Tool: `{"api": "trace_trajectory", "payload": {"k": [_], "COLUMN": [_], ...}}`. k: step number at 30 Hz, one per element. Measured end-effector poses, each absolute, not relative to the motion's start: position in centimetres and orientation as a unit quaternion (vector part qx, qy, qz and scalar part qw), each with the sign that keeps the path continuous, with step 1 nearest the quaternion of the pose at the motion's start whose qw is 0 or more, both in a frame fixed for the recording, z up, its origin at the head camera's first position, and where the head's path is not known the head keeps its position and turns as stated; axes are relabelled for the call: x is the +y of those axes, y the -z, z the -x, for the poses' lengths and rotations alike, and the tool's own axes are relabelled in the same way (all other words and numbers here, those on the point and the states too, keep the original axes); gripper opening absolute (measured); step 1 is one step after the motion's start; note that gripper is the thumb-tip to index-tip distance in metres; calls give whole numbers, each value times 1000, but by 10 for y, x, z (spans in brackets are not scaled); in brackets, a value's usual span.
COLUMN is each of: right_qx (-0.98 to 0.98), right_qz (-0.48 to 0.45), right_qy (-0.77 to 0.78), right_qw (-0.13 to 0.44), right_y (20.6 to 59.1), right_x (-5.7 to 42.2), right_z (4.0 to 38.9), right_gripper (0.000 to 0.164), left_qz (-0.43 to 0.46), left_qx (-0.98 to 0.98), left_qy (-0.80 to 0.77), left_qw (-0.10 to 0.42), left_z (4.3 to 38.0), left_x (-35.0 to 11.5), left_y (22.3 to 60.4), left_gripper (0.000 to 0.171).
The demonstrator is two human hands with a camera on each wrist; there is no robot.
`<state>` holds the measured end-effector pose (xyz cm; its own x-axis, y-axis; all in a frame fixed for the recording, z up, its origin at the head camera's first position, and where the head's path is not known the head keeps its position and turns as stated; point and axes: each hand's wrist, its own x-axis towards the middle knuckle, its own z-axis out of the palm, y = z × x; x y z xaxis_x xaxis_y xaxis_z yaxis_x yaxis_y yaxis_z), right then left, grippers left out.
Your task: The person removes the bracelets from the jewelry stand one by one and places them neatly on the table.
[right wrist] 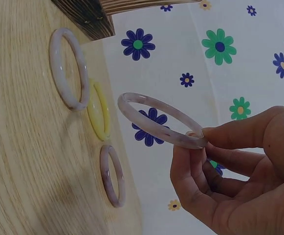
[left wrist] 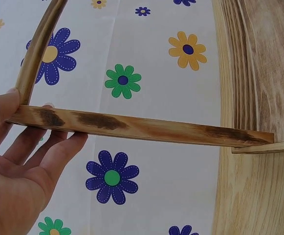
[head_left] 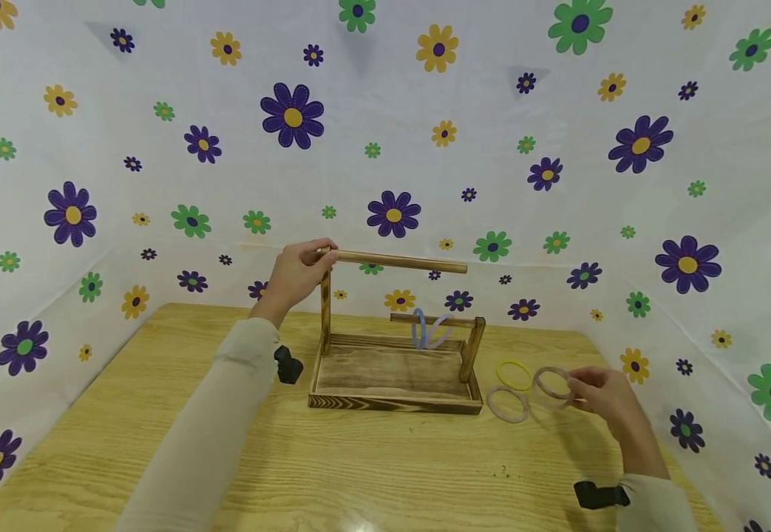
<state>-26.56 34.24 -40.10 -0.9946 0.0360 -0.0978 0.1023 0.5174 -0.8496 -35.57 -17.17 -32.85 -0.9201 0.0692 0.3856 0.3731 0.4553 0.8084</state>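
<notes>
My left hand (head_left: 299, 273) grips the top of the tall post (head_left: 325, 310) on a wooden stand, where the upper rod (head_left: 398, 260) joins it; thumb and fingers lie around that corner in the left wrist view. Between thumb and fingertips my right hand (head_left: 608, 399) pinches a pale mauve bangle (right wrist: 156, 131), held above the table to the right of the stand. Near it on the table lie a yellow bangle (right wrist: 92, 115), a whitish bangle (right wrist: 56, 63) and a mauve-brown bangle (right wrist: 105, 176). A blue bangle (head_left: 415, 329) and a lavender bangle (head_left: 433, 331) hang on the lower rod (head_left: 401, 318).
The stand's shallow tray base (head_left: 395, 404) sits on the wood-grain table (head_left: 358, 473). A short post (head_left: 471, 351) at its right end carries the lower rod. White flowered cloth (head_left: 358, 185) rises behind the table and along both sides.
</notes>
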Motion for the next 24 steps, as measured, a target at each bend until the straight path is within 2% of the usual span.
{"api": "trace_trajectory", "payload": {"k": [10,24], "right_qx": [881,875], "right_qz": [-34,-45], "right_qy": [470,475], "right_qw": [47,87], "right_y": [408,421], "right_x": [345,359], "right_z": [267,272], "right_gripper": [40,34], "left_qz": [128,125], "left_qx": [-840,-838], "left_qy": [508,511], "left_qw": [145,143], "left_z": [357,356], "left_x": [-172,-172], "left_y": [329,329], "left_gripper": [37,34]}}
